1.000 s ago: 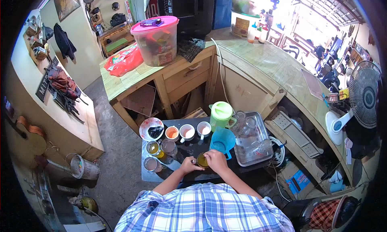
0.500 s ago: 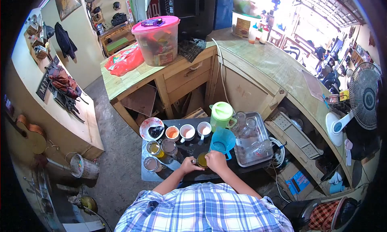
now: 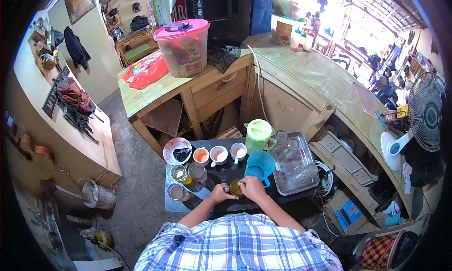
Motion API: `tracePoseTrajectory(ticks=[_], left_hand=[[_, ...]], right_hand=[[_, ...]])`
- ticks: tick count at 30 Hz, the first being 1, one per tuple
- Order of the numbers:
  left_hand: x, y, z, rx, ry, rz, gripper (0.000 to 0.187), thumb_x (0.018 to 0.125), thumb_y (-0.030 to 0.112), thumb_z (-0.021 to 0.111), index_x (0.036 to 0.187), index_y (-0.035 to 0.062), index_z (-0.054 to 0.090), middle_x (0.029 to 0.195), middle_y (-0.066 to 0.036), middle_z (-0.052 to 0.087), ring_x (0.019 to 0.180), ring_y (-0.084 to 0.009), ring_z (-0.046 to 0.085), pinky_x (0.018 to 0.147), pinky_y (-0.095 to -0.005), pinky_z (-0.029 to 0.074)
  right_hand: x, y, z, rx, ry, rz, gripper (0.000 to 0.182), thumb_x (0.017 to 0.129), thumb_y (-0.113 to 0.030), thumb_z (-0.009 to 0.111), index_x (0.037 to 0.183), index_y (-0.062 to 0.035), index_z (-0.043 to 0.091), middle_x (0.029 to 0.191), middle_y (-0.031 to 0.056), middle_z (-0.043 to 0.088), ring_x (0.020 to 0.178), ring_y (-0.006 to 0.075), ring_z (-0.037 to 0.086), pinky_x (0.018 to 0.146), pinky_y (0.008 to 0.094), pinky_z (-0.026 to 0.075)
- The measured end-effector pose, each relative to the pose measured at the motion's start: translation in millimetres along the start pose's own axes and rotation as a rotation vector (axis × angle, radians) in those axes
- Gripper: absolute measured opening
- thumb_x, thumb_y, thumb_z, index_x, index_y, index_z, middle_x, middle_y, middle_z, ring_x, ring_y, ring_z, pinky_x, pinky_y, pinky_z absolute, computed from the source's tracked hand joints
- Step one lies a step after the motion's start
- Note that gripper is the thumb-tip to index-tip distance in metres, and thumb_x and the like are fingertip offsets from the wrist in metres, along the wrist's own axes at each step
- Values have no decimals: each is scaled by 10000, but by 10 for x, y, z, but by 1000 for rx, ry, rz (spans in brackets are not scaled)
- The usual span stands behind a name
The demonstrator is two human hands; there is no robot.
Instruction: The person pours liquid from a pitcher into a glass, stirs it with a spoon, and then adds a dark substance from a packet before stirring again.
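Observation:
My left hand [image 3: 220, 194] is closed on the side of a glass mug [image 3: 237, 190] of yellow-green liquid at the table's near edge. Over the mug's rim, my right hand [image 3: 253, 188] has its fingers pinched together; whatever they hold is too small to make out. Just behind that hand stands a blue plastic pitcher [image 3: 260, 164], and beyond it a green lidded pitcher [image 3: 258, 134]. To the left are a glass with yellow liquid [image 3: 180, 173], two more glasses, three cups including a white cup [image 3: 218, 155], and a patterned bowl [image 3: 177, 150] with a black packet inside.
A metal tray [image 3: 293, 184] with several upturned glasses lies on the right of the dark low table [image 3: 175, 205]. Behind it, a wooden counter [image 3: 301, 66] bears a pink-lidded tub [image 3: 182, 52] and a red bag [image 3: 146, 72]. A fan [image 3: 426, 108] stands right.
The fingers of my right hand have shifted very slightly over the mug. My left hand and the things on the table stay in place.

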State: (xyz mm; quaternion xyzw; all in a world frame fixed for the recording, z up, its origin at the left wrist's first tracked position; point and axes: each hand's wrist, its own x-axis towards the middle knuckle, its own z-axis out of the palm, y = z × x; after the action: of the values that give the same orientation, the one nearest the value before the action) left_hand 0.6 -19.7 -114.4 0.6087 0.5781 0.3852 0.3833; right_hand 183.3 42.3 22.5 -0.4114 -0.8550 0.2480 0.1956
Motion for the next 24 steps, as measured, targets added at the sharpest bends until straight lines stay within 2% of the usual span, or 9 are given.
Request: tracePoseTrajectory(ticks=[2, 6, 8, 11, 14, 15, 17, 20, 24], left_hand=[[-1, 8, -2, -23, -10, -58, 526, 512, 347, 940, 574, 6, 544, 554, -49, 526, 515, -146, 436, 511, -337, 381], [-12, 66, -6, -69, 0, -19, 525, 514, 344, 940, 572, 7, 541, 566, -50, 538, 524, -138, 447, 514, -335, 382], [-6, 83, -32, 22, -15, -51, 497, 519, 335, 938, 591, 5, 575, 576, -49, 554, 538, -132, 470, 526, -325, 396], [-19, 178, -43, -48, -10, -55, 471, 523, 330, 937, 618, 4, 611, 585, -50, 566, 549, -133, 489, 538, -315, 409], [-16, 182, -70, 11, -26, -55, 458, 522, 331, 937, 644, 6, 638, 592, -51, 575, 551, -131, 496, 542, -311, 415], [-10, 178, -68, 11, -26, -54, 458, 522, 331, 937, 644, 6, 638, 592, -51, 575, 551, -131, 496, 542, -311, 415], [-21, 168, -42, -57, -4, -41, 468, 522, 335, 937, 632, 6, 623, 581, -49, 558, 543, -130, 474, 533, -321, 408], [-16, 16, 1, 17, 4, -41, 490, 523, 345, 937, 609, 7, 592, 567, -44, 535, 534, -132, 440, 523, -333, 392], [-22, 40, 20, -50, 15, -38, 523, 525, 357, 934, 578, 5, 550, 550, -48, 509, 523, -146, 408, 514, -347, 374]], right_hand=[[12, -23, 17, 88, 142, 12, 141, 791, -144, 647, 785, -29, 727, 778, 179, 661, 734, 350, 644, 708, 438, 522], [5, -17, -33, -65, -29, 48, 144, 803, -144, 637, 792, -27, 721, 775, 176, 658, 732, 354, 641, 695, 445, 520], [29, -71, -60, 164, 160, 11, 146, 787, -145, 638, 758, -30, 723, 763, 183, 656, 718, 361, 641, 690, 449, 523], [-23, -5, 41, -53, 26, 49, 138, 779, -139, 648, 776, -19, 717, 768, 186, 655, 723, 364, 639, 678, 447, 518], [10, -90, -19, 131, 156, 29, 130, 768, -126, 648, 769, -15, 717, 765, 191, 652, 719, 361, 640, 673, 453, 517], [9, -72, -2, 130, 157, 28, 130, 768, -126, 648, 769, -15, 717, 765, 191, 652, 719, 361, 640, 673, 453, 517], [-10, -34, 37, -110, 2, 83, 135, 780, -130, 650, 789, -11, 713, 770, 190, 652, 722, 360, 638, 667, 454, 513], [5, -63, -15, 111, 102, 56, 136, 780, -129, 639, 766, -17, 714, 765, 186, 651, 718, 360, 637, 673, 453, 515], [-18, -23, 46, -22, 121, 54, 140, 785, -135, 645, 768, -14, 711, 758, 182, 648, 720, 366, 633, 677, 451, 513]])
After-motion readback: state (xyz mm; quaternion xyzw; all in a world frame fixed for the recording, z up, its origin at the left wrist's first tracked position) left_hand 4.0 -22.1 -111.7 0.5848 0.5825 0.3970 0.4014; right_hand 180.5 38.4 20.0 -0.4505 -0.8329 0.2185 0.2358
